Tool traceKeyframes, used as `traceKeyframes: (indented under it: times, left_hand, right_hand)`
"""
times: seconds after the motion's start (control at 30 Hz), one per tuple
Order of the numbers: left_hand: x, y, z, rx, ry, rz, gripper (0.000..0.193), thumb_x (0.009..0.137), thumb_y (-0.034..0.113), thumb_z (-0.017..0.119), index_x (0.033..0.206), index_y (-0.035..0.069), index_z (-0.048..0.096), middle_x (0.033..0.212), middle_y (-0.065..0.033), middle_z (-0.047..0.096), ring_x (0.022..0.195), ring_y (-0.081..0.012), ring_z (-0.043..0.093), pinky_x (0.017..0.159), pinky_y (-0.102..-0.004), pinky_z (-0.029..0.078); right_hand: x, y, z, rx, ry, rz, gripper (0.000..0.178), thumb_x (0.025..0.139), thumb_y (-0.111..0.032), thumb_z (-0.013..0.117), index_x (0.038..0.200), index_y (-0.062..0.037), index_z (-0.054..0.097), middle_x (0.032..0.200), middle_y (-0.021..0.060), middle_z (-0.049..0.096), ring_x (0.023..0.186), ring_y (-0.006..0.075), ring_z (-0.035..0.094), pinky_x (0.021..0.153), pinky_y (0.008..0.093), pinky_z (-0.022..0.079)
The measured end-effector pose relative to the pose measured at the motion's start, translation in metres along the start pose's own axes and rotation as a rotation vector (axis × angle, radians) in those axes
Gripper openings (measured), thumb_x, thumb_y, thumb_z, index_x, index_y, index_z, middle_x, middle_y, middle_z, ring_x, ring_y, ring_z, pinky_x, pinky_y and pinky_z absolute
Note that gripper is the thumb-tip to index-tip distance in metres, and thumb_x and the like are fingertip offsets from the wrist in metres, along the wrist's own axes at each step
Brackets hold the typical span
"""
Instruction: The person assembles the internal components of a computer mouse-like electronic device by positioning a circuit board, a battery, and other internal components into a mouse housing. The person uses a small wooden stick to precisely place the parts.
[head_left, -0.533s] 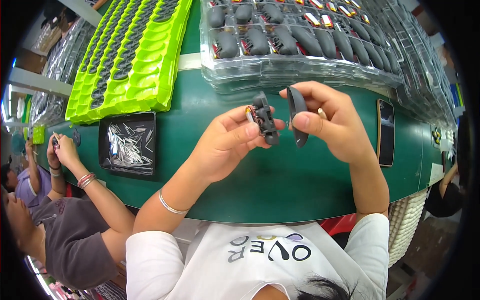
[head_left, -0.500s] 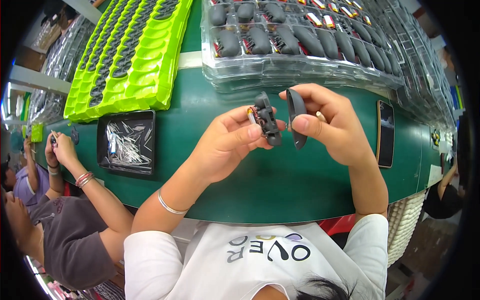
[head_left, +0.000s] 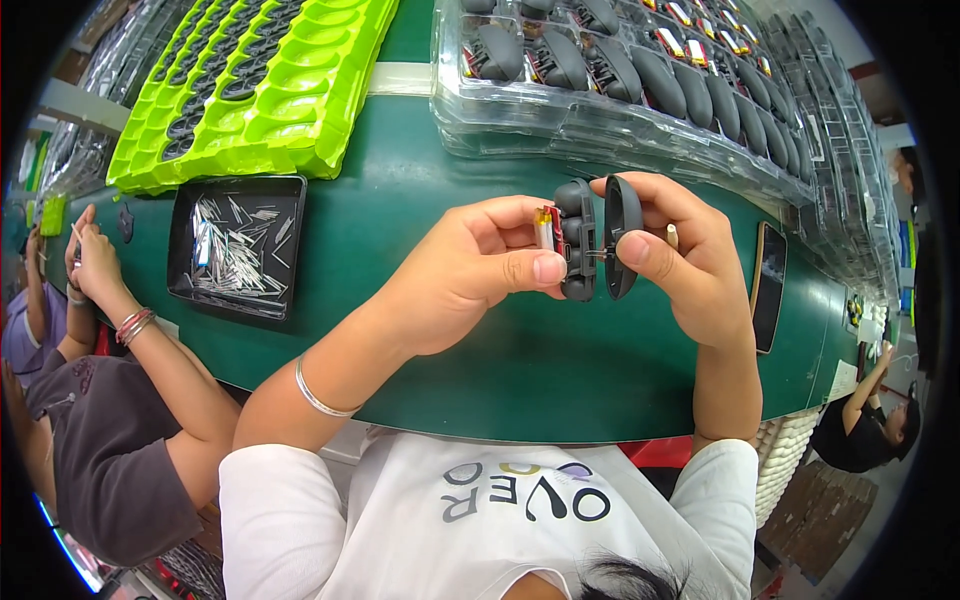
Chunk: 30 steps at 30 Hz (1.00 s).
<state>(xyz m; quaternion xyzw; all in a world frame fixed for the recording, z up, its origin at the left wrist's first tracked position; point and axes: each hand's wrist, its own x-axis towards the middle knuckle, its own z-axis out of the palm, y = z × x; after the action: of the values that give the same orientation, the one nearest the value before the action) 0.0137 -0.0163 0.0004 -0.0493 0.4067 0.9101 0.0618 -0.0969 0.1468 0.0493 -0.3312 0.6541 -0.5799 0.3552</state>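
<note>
My left hand [head_left: 495, 255] is closed on a dark grey plastic inner part [head_left: 576, 240] with rounded lobes, held upright. A small battery [head_left: 546, 228], silver and yellow with red beside it, shows on its left side, near my fingers. My right hand [head_left: 685, 255] pinches a dark grey curved oval shell [head_left: 624, 235] with its hollow side toward the inner part. A narrow gap separates the two parts, and thin metal bits or wires seem to bridge it. A small pale stick [head_left: 672, 235] pokes out between my right fingers; its other end is hidden.
A black tray [head_left: 178, 255] of thin metal pieces stands left, below a bright green moulded tray [head_left: 300, 125] with dark parts. Clear plastic trays [head_left: 560, 120] of grey shells and batteries stand ahead. A phone [head_left: 768, 285] lies right. A co-worker's hand [head_left: 95, 262] works at far left.
My hands have brought the inner part and the shell closer together, and the inner part has turned more upright. The whole view has shifted slightly.
</note>
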Motion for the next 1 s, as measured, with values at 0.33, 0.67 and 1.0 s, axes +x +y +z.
traceKeyframes:
  times: [0.33,0.67,1.0]
  left_hand:
    - [-0.0002,-0.0026,-0.0020,0.002,0.003,-0.008,0.052,0.074,0.020,0.071,0.116,-0.002,0.049,0.101,-0.0090,0.059,0.094,-0.0185,0.058,0.079,-0.0327,0.048]
    - [-0.0016,-0.0017,0.0008,0.020,0.031,-0.026,0.050,0.072,0.019,0.073,0.112,0.001,0.052,0.097,-0.0050,0.059,0.085,-0.0129,0.058,0.076,-0.0279,0.048]
    - [-0.0023,-0.0010,-0.0001,-0.027,0.012,-0.049,0.041,0.074,0.006,0.069,0.110,-0.002,0.052,0.098,-0.0066,0.059,0.089,-0.0129,0.057,0.082,-0.0265,0.046]
  right_hand:
    - [0.0000,0.0029,0.0003,-0.016,0.031,-0.023,0.033,0.082,-0.014,0.061,0.108,0.0043,0.050,0.090,0.0085,0.059,0.075,0.0099,0.055,0.062,0.0237,0.046]
    - [-0.0003,0.0025,0.0035,-0.068,-0.002,-0.039,0.032,0.082,-0.013,0.061,0.106,0.0046,0.050,0.089,0.0091,0.061,0.076,0.0099,0.056,0.065,0.0233,0.047]
    - [-0.0006,0.0001,0.0038,-0.087,-0.014,-0.006,0.033,0.081,-0.013,0.062,0.106,0.0043,0.050,0.086,0.0087,0.061,0.073,0.0091,0.056,0.064,0.0227,0.046]
